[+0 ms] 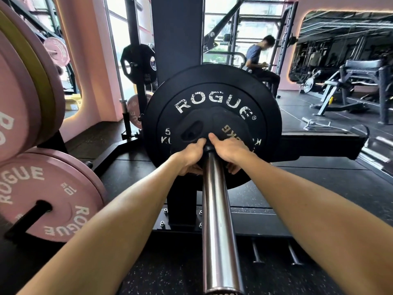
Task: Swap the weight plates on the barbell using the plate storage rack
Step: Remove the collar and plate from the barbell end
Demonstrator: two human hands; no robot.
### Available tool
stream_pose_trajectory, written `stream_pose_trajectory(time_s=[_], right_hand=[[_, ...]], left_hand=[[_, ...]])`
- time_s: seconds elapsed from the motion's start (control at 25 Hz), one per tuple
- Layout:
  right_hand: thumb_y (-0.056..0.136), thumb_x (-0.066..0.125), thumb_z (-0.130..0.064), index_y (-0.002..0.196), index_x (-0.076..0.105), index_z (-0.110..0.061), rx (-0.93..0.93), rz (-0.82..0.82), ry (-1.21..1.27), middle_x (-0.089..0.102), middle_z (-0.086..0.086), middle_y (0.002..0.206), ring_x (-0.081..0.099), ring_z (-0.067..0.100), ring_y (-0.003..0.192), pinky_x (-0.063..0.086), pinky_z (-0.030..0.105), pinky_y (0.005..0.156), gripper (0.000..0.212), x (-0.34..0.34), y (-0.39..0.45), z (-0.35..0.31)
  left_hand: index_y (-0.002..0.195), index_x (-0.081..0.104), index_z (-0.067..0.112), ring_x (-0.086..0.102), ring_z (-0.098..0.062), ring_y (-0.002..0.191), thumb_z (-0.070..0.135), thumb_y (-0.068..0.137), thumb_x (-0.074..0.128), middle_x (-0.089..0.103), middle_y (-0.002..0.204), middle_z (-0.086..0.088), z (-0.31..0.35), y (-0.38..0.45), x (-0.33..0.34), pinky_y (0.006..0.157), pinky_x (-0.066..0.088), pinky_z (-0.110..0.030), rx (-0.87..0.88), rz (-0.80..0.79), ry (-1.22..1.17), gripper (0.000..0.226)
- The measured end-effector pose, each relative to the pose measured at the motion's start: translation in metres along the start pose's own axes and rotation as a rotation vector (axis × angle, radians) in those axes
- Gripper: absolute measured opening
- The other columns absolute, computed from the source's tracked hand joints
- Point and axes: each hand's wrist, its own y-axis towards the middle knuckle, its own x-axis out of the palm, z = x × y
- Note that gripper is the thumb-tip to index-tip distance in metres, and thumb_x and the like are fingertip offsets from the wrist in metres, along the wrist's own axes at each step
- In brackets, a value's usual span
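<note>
A small black rubber-coated change plate with a grip slot sits on the polished steel barbell sleeve, pressed flat against the face of the large black Rogue bumper plate behind it. The left hand and the right hand flank the sleeve at the small plate's lower edge; both thumbs lie on its front face just above the sleeve, and the fingers curl under and behind its rim, so each hand appears to grip that plate (the fingertips themselves are mostly hidden beneath the palms). The step in hand is judged to be sliding this small plate off toward the sleeve's free end, which runs back from the fingers toward the camera. The next move calls for an even pull from both hands along the sleeve, keeping the plate square so it does not bind, then carrying it off the end. Well to the left of the left fingers, pink Rogue bumper plates rest on the dark plate storage rack, the likely destination.
</note>
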Motion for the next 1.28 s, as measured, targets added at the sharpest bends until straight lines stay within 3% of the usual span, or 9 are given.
stream_pose_trajectory(time_s=[0.16,0.32,0.4,0.56,0.72,0.8,0.92,1.12,1.28], right_hand=[[0.094,0.021,-0.07,0.136,0.053,-0.008,-0.049,0.144,-0.133,0.055,0.014,0.135,0.056,0.035,0.118,0.044,0.039,0.093,0.082,0.001,0.005,0.003],[0.099,0.021,-0.06,0.133,0.055,-0.005,-0.129,0.156,-0.157,0.054,0.016,0.137,0.051,0.036,0.125,0.04,0.04,0.098,0.073,-0.002,0.007,0.006],[0.1,0.022,-0.056,0.13,0.057,-0.004,-0.146,0.151,-0.149,0.055,0.018,0.135,0.052,0.037,0.123,0.041,0.04,0.097,0.069,-0.001,0.01,0.007],[0.099,0.028,-0.049,0.12,0.063,-0.002,-0.206,0.13,-0.066,0.058,0.021,0.127,0.055,0.038,0.116,0.041,0.036,0.089,0.062,0.0,0.009,0.016],[0.089,0.037,-0.057,0.099,0.066,-0.007,-0.212,0.073,0.087,0.064,0.016,0.106,0.063,0.034,0.095,0.051,0.037,0.084,0.059,-0.002,0.015,0.021],[0.088,0.041,-0.053,0.079,0.063,-0.006,-0.184,0.075,0.219,0.064,0.012,0.079,0.063,0.026,0.065,0.052,0.03,0.062,0.052,0.003,0.017,0.031],[0.095,0.042,-0.031,0.065,0.057,-0.003,-0.063,0.046,0.573,0.049,0.007,0.047,0.041,0.019,0.039,0.028,0.017,0.036,0.044,0.013,0.007,0.053],[0.1,0.037,-0.033,0.064,0.06,-0.002,-0.117,-0.054,0.405,0.06,0.014,0.057,0.048,0.025,0.042,0.031,0.019,0.03,0.053,-0.004,0.015,0.047],[0.104,0.034,-0.033,0.06,0.057,-0.002,-0.087,-0.088,0.344,0.062,0.018,0.064,0.048,0.025,0.043,0.032,0.02,0.03,0.058,-0.004,-0.011,0.048]], left_hand=[[0.105,0.06,0.017,0.063,-0.019,0.078,0.047,0.104,0.024,0.067,0.087,-0.007,0.004,0.003,0.0,0.067,0.055,-0.033,-0.042,-0.023,0.012,0.047],[0.114,0.068,0.023,0.07,-0.018,0.089,0.085,0.074,0.044,0.07,0.113,-0.006,0.002,0.008,0.002,0.066,0.057,-0.032,-0.054,-0.046,0.039,0.078],[0.121,0.066,0.021,0.07,-0.018,0.092,0.083,0.065,0.056,0.065,0.123,-0.006,-0.003,0.012,0.003,0.062,0.057,-0.031,-0.032,0.006,-0.001,0.084],[0.12,0.065,0.012,0.067,-0.019,0.08,0.06,0.083,0.055,0.064,0.126,-0.012,-0.01,0.015,0.005,0.051,0.052,-0.026,0.02,0.057,-0.054,0.061],[0.119,0.064,0.01,0.066,-0.02,0.079,0.067,0.058,0.057,0.054,0.135,-0.013,-0.009,0.017,0.007,0.049,0.052,-0.026,0.029,0.077,-0.055,0.084],[0.121,0.062,0.008,0.067,-0.022,0.081,0.069,0.052,0.057,0.055,0.132,-0.014,-0.009,0.016,0.007,0.052,0.053,-0.028,0.016,0.083,-0.072,0.092],[0.118,0.062,0.006,0.068,-0.027,0.084,0.064,0.076,0.057,0.068,0.112,-0.012,-0.02,0.016,0.009,0.056,0.053,-0.029,-0.019,0.113,-0.166,0.072],[0.118,0.063,0.004,0.068,-0.031,0.093,0.057,0.09,0.051,0.07,0.113,-0.019,-0.029,0.017,0.007,0.072,0.057,-0.036,-0.016,0.084,-0.226,0.062],[0.127,0.057,0.002,0.069,-0.028,0.085,0.06,0.081,0.053,0.07,0.11,-0.018,-0.026,-0.013,0.011,0.065,0.057,-0.035,-0.023,0.021,-0.236,0.074]])
